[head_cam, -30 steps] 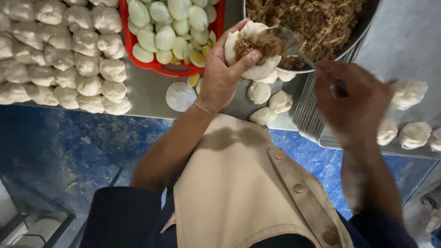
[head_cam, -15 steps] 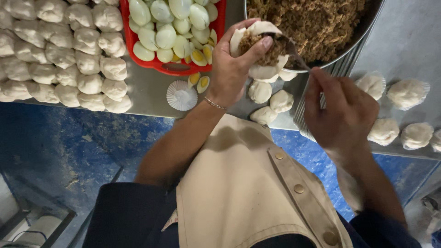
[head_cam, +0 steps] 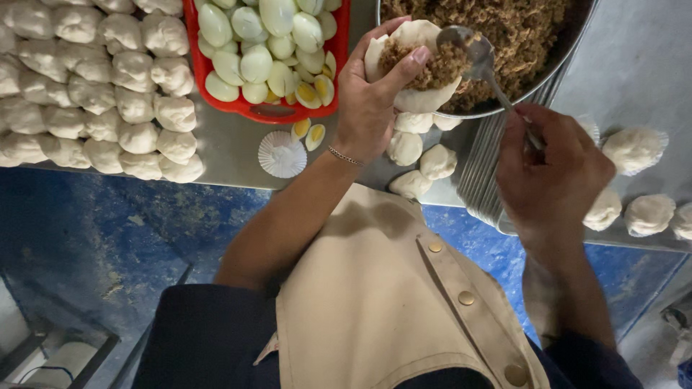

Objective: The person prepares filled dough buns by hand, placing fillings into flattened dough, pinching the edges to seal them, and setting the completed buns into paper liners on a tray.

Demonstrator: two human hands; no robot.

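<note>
I see the left hand (head_cam: 367, 104) raised over the steel table (head_cam: 231, 148), fingers curled under a flattened round of dough (head_cam: 414, 68) with the thumb pressed on its top edge. A mound of brown shredded filling (head_cam: 425, 65) sits in the dough's middle. The right hand (head_cam: 551, 173) is closed around the handle of a metal spoon (head_cam: 479, 61), whose bowl touches the filling at the dough's right edge. Just beyond, on the far right, a big metal bowl (head_cam: 562, 61) holds more of the same brown filling. To the left of it stands a red tray (head_cam: 288, 112) of peeled and halved boiled eggs. Near the tray lies an empty white paper cup (head_cam: 282, 154) with two egg halves beside it. Rows of closed buns (head_cam: 94, 86) fill the far left, a few small dough balls (head_cam: 422, 162) lie under the left hand, and more buns (head_cam: 634, 148) in paper sit at the right.
</note>
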